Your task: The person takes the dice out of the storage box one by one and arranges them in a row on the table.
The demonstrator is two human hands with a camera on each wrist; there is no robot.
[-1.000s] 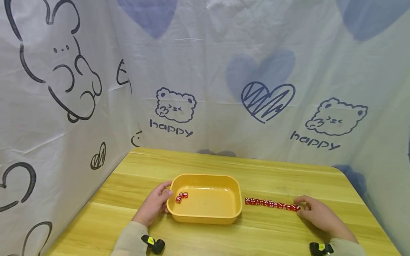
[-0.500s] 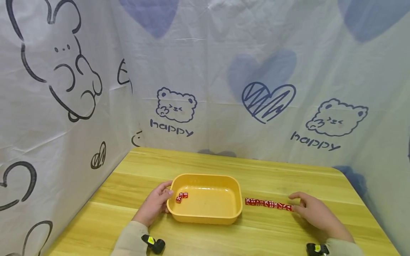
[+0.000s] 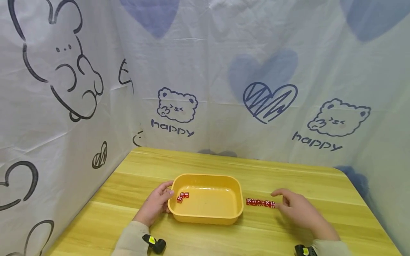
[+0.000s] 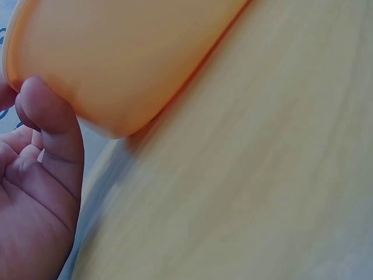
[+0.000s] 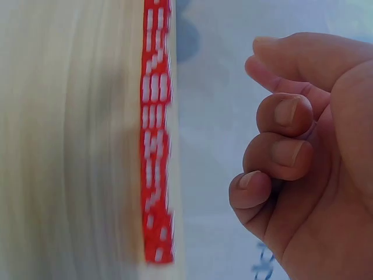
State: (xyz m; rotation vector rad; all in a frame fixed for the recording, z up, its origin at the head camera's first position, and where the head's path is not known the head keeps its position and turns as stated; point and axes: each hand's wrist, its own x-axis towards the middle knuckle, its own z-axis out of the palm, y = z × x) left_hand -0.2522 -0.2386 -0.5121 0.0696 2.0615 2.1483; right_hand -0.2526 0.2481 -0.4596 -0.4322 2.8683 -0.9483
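My left hand [image 3: 156, 203] grips the left end of a yellow plastic tub [image 3: 205, 217], its thumb over the rim. In the left wrist view the thumb [image 4: 55, 119] presses against the tub's wall [image 4: 134, 64]. Three red dice [image 3: 182, 196] with white pips lie inside, at the tub's left end. To the right of the tub runs a straight row of several red dice [image 3: 260, 202] on the table. Over that row's right part hovers my right hand [image 3: 299, 209], hiding it in the head view. Its fingers [image 5: 280, 154] are loosely curled and hold nothing, apart from the dice row [image 5: 156, 134].
The wooden table [image 3: 205, 161] has a rounded far right corner. A white cloth with printed hearts and bears [image 3: 208, 89] hangs behind it and along both sides.
My right hand has moved left from the right end of the dice row to over it, covering more of it. The left hand and tub look unchanged.
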